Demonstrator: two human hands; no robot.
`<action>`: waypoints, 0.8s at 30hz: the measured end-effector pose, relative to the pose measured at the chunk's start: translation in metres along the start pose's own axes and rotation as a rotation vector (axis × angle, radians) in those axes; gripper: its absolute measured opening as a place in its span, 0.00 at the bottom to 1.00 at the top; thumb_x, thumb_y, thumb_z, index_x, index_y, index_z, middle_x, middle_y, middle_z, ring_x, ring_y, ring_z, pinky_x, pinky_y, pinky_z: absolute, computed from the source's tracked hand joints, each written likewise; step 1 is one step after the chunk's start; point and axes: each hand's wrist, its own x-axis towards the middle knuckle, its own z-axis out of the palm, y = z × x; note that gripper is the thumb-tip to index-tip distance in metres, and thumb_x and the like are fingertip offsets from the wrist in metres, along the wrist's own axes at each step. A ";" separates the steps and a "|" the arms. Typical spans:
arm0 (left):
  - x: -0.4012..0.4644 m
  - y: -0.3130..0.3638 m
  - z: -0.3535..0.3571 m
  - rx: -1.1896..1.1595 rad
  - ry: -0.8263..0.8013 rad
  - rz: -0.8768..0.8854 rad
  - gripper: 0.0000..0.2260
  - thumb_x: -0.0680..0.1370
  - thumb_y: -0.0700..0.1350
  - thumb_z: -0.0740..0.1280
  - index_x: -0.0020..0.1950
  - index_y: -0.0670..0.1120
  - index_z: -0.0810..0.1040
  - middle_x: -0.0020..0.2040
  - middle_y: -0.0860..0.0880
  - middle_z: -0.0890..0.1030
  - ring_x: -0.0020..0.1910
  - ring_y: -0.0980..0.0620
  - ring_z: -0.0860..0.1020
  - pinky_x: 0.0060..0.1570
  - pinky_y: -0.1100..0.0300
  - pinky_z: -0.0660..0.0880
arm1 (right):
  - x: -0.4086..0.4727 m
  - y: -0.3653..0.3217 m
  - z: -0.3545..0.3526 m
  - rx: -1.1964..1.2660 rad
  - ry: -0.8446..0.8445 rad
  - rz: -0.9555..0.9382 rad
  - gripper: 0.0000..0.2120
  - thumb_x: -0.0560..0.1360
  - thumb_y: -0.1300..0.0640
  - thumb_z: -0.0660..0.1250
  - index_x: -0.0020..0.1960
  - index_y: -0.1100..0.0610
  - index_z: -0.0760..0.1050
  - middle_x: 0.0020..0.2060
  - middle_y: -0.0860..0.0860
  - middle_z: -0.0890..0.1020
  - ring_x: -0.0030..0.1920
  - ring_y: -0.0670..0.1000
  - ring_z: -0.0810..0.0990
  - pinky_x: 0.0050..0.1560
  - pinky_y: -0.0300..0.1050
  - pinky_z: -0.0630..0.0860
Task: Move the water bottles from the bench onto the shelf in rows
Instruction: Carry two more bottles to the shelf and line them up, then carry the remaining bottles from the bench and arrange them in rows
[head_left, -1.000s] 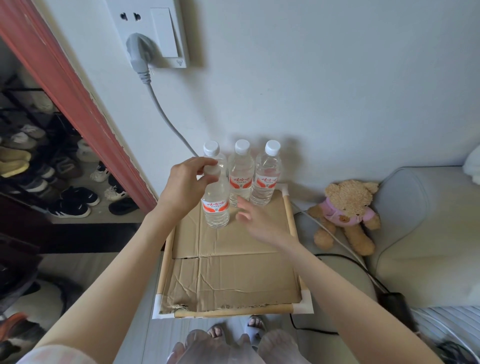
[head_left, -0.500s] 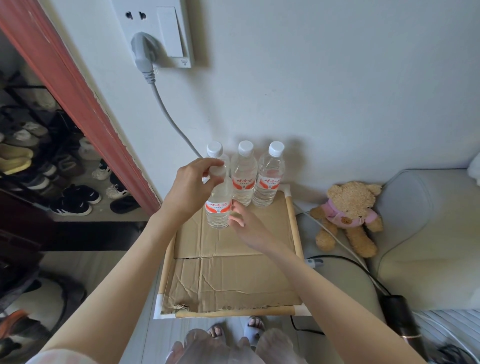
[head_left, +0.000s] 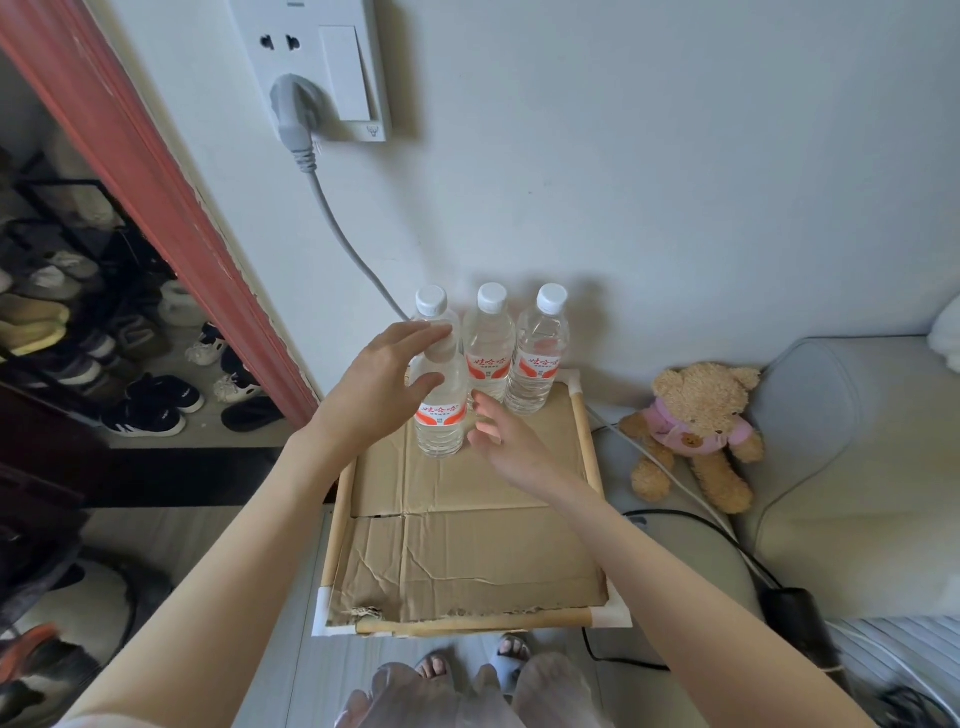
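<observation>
Standing at nine o'clock beyond a red door frame (head_left: 156, 218), a dark shoe rack (head_left: 67, 291) holds several pairs of shoes, well apart from the work. At eleven o'clock a wall socket (head_left: 317, 67) carries a grey plug (head_left: 293, 111), and its cable (head_left: 343, 234) runs down the wall and passes behind the leftmost bottle.

At the centre sits the shelf (head_left: 584, 441), a wooden-framed top covered with a cardboard sheet (head_left: 467, 535). Three water bottles (head_left: 488, 348) with white caps and red labels stand upright in a row against the wall at twelve o'clock. A fourth bottle (head_left: 440, 410) stands upright just in front of the leftmost one, beginning a second row.

The left hand (head_left: 376, 384) is cupped at this front bottle's nine o'clock side, fingers loosely curled and spread; the upper fingertips lie over its cap and the lower ones touch its shoulder, but whether it grips cannot be told. The right hand (head_left: 506, 436) is at the bottle's four o'clock side, fingers relaxed and open, holding nothing, just beside the bottle's base. Both forearms cross the cardboard and hide part of it.

At three o'clock a teddy bear (head_left: 696, 426) in a pink top leans against a pale sofa (head_left: 857, 441), with a white cable (head_left: 670, 473) running across it. A black cable lies on the floor at four o'clock. The person's sandalled feet (head_left: 470, 662) show at six o'clock
</observation>
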 end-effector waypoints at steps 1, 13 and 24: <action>-0.001 0.000 -0.002 0.027 -0.024 0.010 0.23 0.73 0.40 0.67 0.68 0.49 0.68 0.68 0.46 0.69 0.67 0.48 0.66 0.63 0.64 0.59 | -0.001 -0.002 -0.003 -0.018 0.016 -0.013 0.25 0.79 0.59 0.57 0.74 0.53 0.54 0.72 0.51 0.63 0.70 0.50 0.64 0.63 0.40 0.63; -0.068 -0.008 -0.003 0.325 0.081 0.035 0.24 0.74 0.49 0.66 0.68 0.47 0.65 0.68 0.40 0.68 0.67 0.39 0.66 0.65 0.43 0.66 | -0.037 -0.021 -0.027 -0.636 0.268 -0.463 0.28 0.76 0.46 0.60 0.72 0.53 0.58 0.72 0.51 0.63 0.72 0.52 0.59 0.72 0.49 0.59; -0.305 0.033 0.064 0.427 0.266 -0.571 0.20 0.77 0.54 0.58 0.67 0.50 0.66 0.67 0.42 0.72 0.68 0.40 0.66 0.65 0.42 0.66 | -0.102 0.004 0.073 -0.925 -0.344 -0.896 0.31 0.73 0.40 0.51 0.72 0.56 0.60 0.72 0.58 0.63 0.72 0.57 0.62 0.71 0.59 0.59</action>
